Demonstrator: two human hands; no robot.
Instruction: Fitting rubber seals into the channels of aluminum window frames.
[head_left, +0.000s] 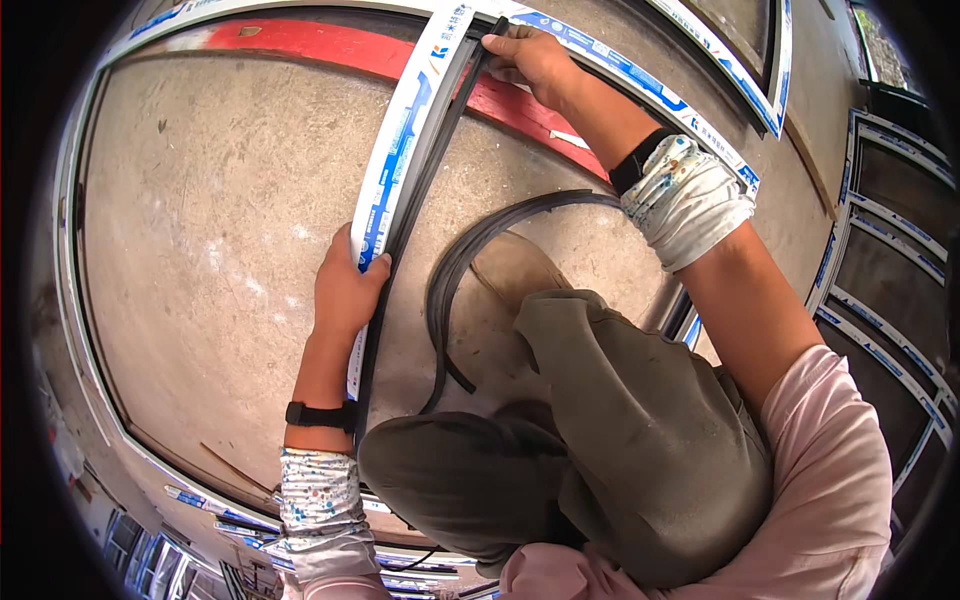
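Note:
A window frame bar point(408, 135), covered in white and blue protective film, runs up through the middle of the view. My left hand point(347, 285) is closed around this bar about halfway along, its thumb on the side where a black rubber sealing strip point(436, 150) lies lengthwise. At the far corner, where the bar meets a crosswise frame piece point(610, 65), my right hand point(532, 62) pinches the upper end of that strip. Part of its fingers is hidden. A loose black strip point(440, 280) curves over the floor beside my shoe.
A red beam point(310, 38) lies under the far side of the frame. Another filmed frame point(745, 75) is at the far right, and several dark-paned frames point(890, 200) stand along the right. More profiles point(235, 525) lie at the lower left. My bent knees point(640, 420) are close to the bar.

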